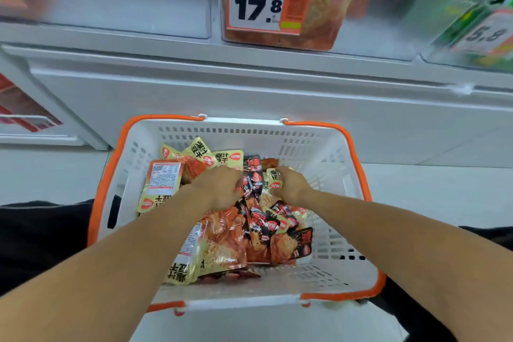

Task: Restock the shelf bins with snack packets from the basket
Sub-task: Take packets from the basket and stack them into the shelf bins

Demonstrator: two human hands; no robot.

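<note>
Basket: white perforated plastic with orange handles folded down along its rim, set on the floor at the foot of the shelving, at 6 o'clock in the head view.

Snack packets: loose heap inside the basket, filling its left and middle; the 3 o'clock side shows bare mesh. Two kinds are mixed: yellow-and-orange packets, and smaller black-and-red ones near the centre. One yellow packet lies back-side up at 10 o'clock of the heap, its printed label showing.

Left hand: reaches into the basket from 7 o'clock, knuckles up, fingers curled down into the heap among the packets. They close on packets, but which ones is hidden under the hand.

Right hand: reaches in from 4 o'clock, just beside the left, fingers curled round a small yellow packet at the top of the heap.

Shelf bin: clear plastic, at 12 o'clock above the basket, holding upright yellow packets of the same print. Orange price tag on its front reads 17.8.

Neighbouring bin, at 11 o'clock: clear, contents blurred.

Bin at 2 o'clock: green goods, tag reading 5.8.
</note>
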